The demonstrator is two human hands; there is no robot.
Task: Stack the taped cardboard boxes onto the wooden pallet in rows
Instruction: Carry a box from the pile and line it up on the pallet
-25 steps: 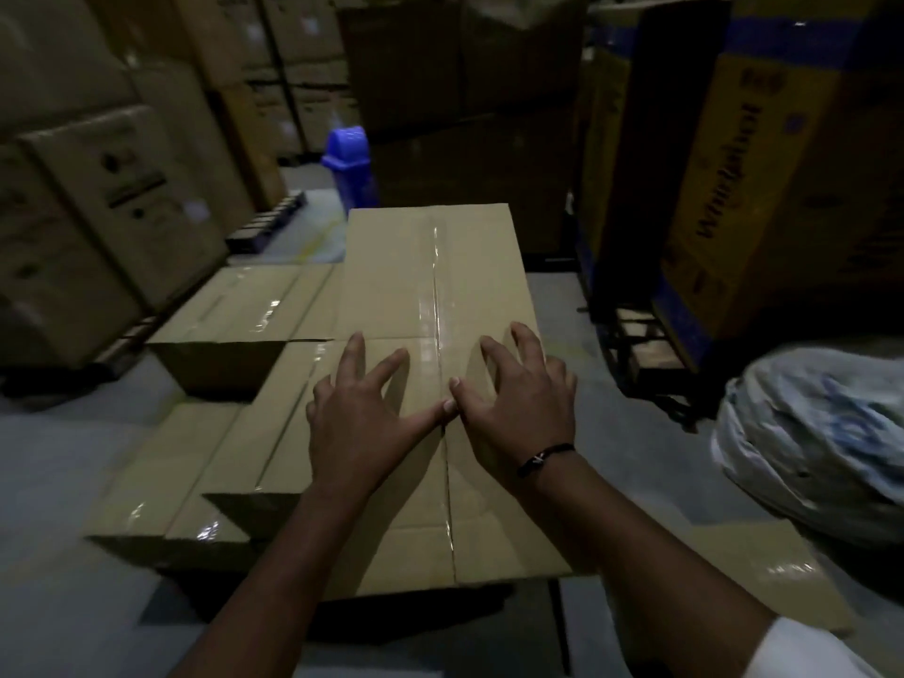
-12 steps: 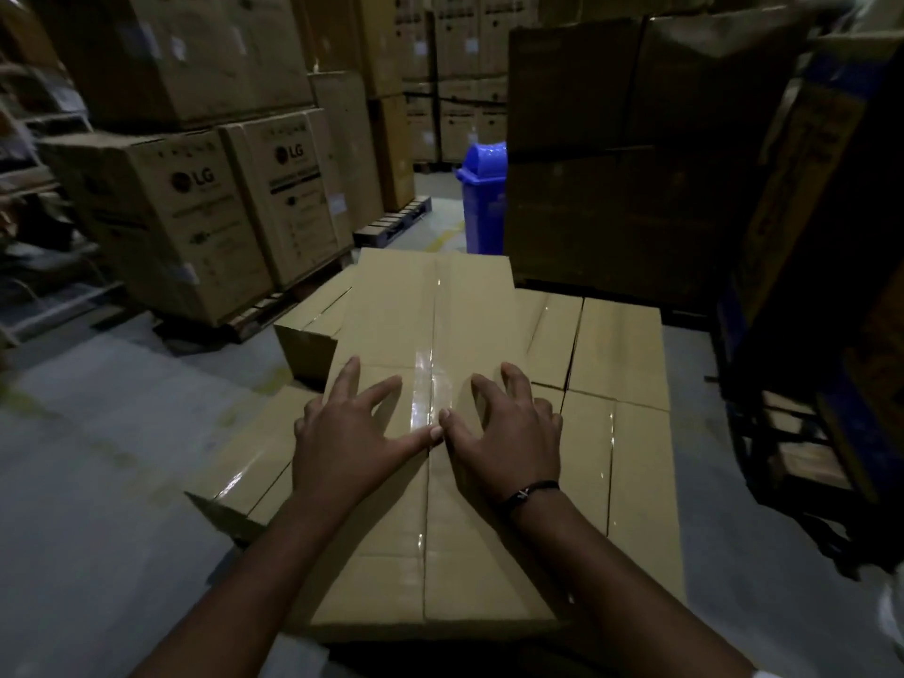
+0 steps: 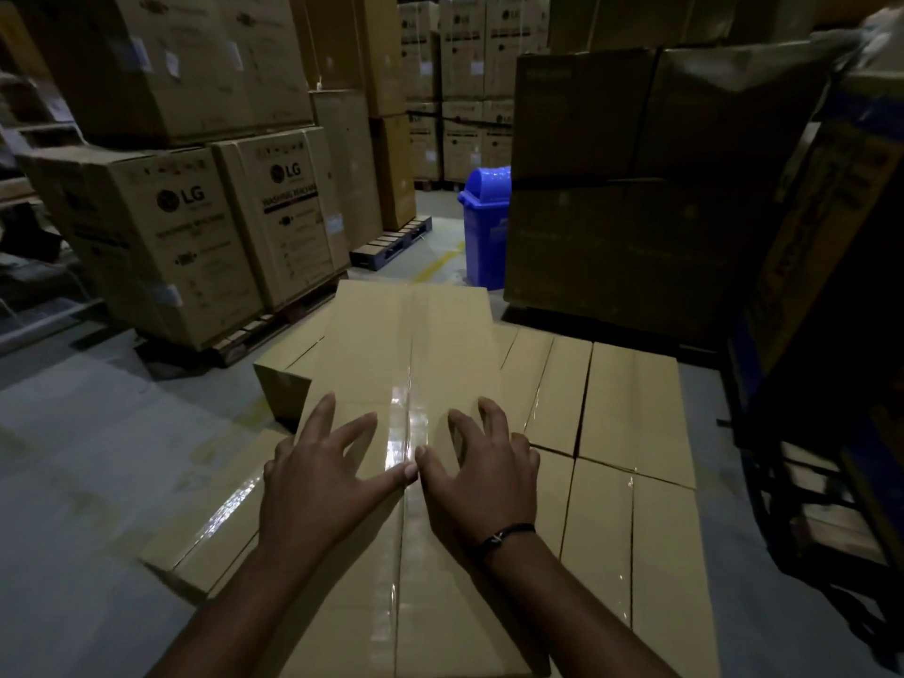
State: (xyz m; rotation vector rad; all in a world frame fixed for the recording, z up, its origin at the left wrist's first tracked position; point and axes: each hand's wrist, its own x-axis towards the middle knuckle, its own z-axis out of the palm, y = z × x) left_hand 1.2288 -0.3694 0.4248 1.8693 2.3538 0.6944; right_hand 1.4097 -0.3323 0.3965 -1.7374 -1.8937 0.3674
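While our left hand and right hand press flat with fingers spread, the top box stretches lengthwise straight ahead, equally near both.

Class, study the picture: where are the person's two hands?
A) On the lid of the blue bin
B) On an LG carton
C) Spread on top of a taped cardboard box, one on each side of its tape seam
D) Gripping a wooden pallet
C: the left hand and right hand lie with fingers spread on the taped cardboard box, thumbs close together at its tape seam.
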